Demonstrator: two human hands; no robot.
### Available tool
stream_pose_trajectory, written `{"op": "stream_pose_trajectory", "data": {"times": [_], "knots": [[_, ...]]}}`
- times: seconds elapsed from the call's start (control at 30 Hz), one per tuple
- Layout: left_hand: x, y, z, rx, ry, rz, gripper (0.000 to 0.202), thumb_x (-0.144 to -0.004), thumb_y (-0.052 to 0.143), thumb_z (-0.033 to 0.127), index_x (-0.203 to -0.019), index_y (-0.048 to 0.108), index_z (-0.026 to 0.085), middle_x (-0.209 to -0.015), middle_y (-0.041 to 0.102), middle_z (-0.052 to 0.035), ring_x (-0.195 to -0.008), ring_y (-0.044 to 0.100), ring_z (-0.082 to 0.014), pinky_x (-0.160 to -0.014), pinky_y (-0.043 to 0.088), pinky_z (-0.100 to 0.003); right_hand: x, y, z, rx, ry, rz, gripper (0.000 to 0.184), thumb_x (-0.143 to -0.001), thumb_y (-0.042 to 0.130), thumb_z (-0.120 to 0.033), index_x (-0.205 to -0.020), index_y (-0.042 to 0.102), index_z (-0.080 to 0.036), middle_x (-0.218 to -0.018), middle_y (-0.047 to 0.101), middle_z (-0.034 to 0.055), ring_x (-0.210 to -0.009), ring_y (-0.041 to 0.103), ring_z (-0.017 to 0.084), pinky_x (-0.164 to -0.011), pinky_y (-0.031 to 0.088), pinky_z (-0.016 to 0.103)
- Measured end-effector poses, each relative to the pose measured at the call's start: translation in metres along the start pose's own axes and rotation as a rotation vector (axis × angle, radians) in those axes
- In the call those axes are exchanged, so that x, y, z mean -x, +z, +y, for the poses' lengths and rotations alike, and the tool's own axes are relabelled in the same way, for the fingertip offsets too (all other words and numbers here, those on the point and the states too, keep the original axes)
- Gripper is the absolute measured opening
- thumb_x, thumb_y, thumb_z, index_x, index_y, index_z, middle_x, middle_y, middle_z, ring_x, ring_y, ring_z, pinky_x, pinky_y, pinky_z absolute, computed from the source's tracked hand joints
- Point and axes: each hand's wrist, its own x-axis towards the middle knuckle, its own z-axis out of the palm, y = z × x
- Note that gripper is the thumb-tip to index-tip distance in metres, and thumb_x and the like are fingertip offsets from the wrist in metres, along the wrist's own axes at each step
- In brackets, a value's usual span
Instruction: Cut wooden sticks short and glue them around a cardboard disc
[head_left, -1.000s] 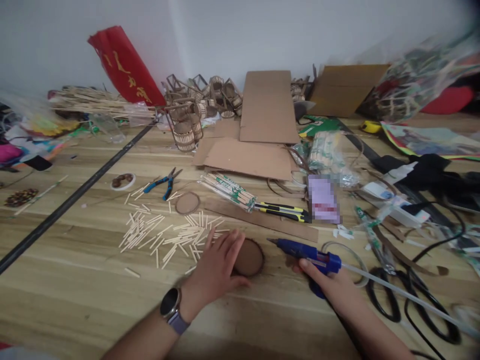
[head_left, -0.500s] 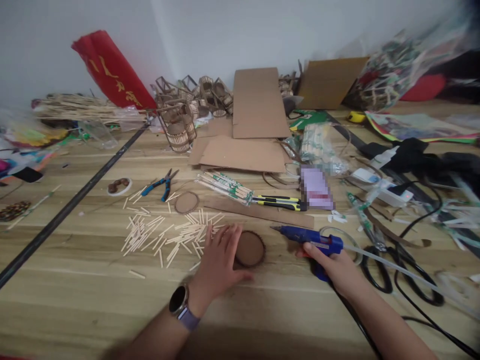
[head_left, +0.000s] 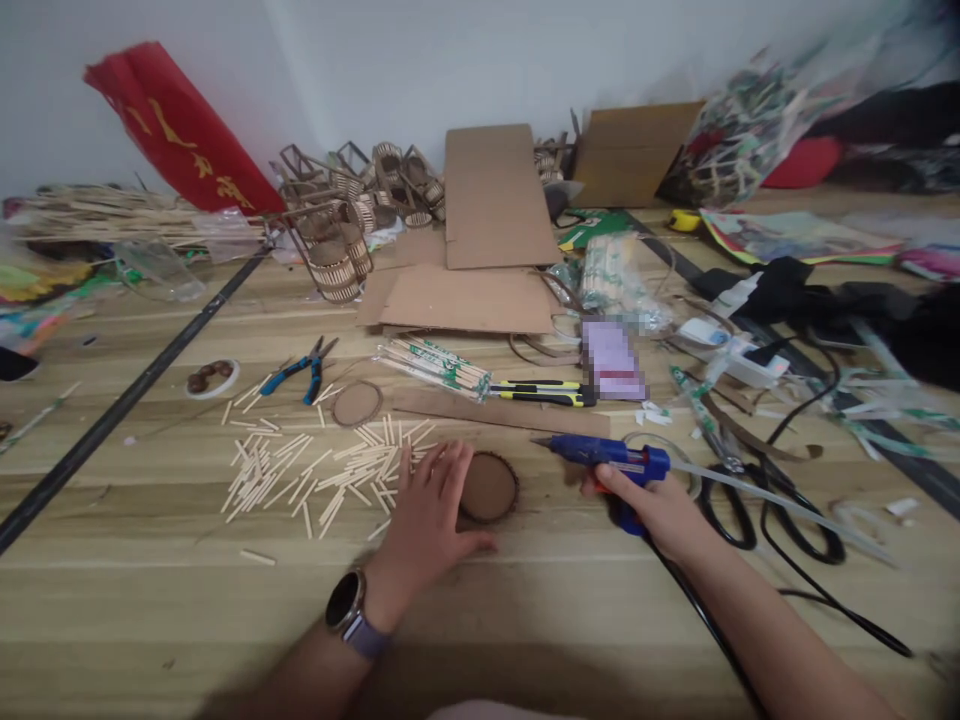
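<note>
My left hand [head_left: 427,525], with a watch [head_left: 346,603] on its wrist, is spread beside a brown cardboard disc [head_left: 488,487] with a dark raised rim. The hand covers part of the disc's left edge; whether the fingers touch it I cannot tell. Short wooden sticks [head_left: 367,465] lie scattered left of the fingers. In my right hand [head_left: 660,510] is a blue hot glue gun [head_left: 611,457], its nozzle pointing left above the table. A clear glue stick [head_left: 780,515] trails from its back. A smaller cardboard disc [head_left: 357,404] lies beyond the sticks.
Blue-handled pliers [head_left: 301,375], a yellow-black utility knife [head_left: 540,392] and a cardboard strip [head_left: 502,412] lie farther back. Black-handled scissors [head_left: 731,510] and a cable [head_left: 847,610] are at right. Small stick baskets [head_left: 334,270] and cardboard sheets [head_left: 499,200] stand along the wall.
The whole view has shifted, so things sit slightly farther left. My left hand stays beside the disc and my right hand keeps its hold on the glue gun.
</note>
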Motion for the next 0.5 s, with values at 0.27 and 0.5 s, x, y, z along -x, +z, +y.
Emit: {"op": "stream_pose_trajectory", "data": {"times": [0.27, 0.5], "knots": [[-0.0041, -0.0062, 0.0008, 0.041, 0.091, -0.053, 0.102, -0.07, 0.068, 0.062, -0.146, 0.019, 0.015, -0.147, 0.037, -0.0216, -0.137, 0.032, -0.036, -0.112, 0.008, -0.067, -0.0017, 0.003, -0.0011, 0.047, -0.007, 0.008, 0.056, -0.062, 0.064, -0.072, -0.062, 0.071, -0.017, -0.064, 0.068, 0.0054, -0.05, 0.051, 0.014, -0.044, 0.038, 0.026], [-0.0092, -0.0051, 0.0065, 0.044, 0.071, -0.057, 0.086, -0.08, 0.063, 0.051, -0.145, 0.019, 0.015, -0.146, 0.038, -0.0197, -0.136, 0.034, -0.0329, -0.112, 0.012, -0.064, -0.0022, 0.0023, -0.0042, 0.082, -0.005, 0.028, 0.053, -0.064, 0.064, -0.07, -0.061, 0.071, -0.018, -0.066, 0.071, 0.0065, -0.058, 0.058, 0.019, -0.049, 0.04, 0.027]]}}
